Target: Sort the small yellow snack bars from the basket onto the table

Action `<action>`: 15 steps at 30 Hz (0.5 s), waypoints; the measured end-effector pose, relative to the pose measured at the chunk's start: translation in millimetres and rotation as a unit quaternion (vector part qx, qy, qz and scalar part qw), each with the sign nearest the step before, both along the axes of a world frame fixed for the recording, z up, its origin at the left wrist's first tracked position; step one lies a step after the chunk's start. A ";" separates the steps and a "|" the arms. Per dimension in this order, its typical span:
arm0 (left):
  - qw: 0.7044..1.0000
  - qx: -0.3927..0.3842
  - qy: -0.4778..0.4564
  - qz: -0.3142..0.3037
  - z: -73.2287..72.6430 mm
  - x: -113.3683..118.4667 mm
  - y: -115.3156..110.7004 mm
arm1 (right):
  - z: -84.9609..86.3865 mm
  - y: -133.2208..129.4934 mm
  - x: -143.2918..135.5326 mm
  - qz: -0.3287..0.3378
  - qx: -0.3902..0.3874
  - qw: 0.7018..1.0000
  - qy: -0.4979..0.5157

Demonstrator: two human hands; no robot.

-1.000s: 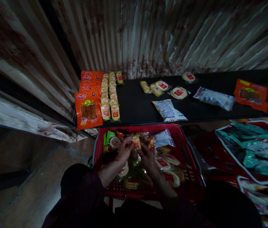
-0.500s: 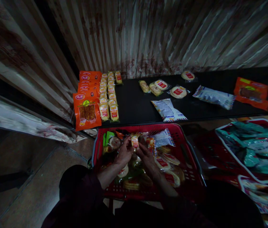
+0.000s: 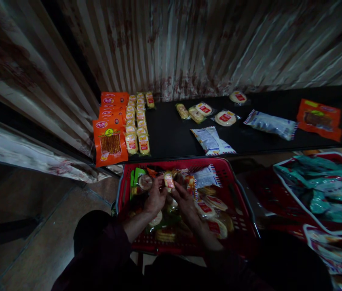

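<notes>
Between my two hands is a small wrapped snack pack, pale yellow with a red and orange label. My left hand grips its left side, and my right hand closes on its lower right edge. Both hands are over a red plastic basket of mixed packaged snacks. Inside it, round flat packs lie to the right, a white and blue bag sits at the back, and a green pack stands at the left.
Behind the basket runs a black shelf. Orange bags and rows of small yellow packs stand at its left. Loose packs and a white-blue bag lie farther right. Another basket with teal packages is at the right.
The small pack has tipped slightly and shifted a little to the left between my hands. The whole view has moved slightly; the shelf items lie as before.
</notes>
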State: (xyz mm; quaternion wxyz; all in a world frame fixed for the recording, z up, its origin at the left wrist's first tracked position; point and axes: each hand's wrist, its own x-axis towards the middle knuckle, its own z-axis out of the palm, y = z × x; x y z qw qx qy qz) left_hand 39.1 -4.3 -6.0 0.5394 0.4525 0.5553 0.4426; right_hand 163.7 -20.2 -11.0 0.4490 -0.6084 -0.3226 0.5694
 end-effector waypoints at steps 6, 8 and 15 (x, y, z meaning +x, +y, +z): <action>0.999 0.014 0.050 0.018 14.0 2.5 -5.7 | 9.8 0.0 -2.6 0.014 0.052 0.996 -0.072; 0.998 0.025 0.057 0.025 25.3 5.4 -6.9 | 16.9 0.4 -3.4 0.018 0.073 0.993 -0.086; 0.993 0.064 0.094 0.039 66.6 13.0 -4.9 | 34.3 7.0 -3.0 0.021 0.135 0.985 -0.107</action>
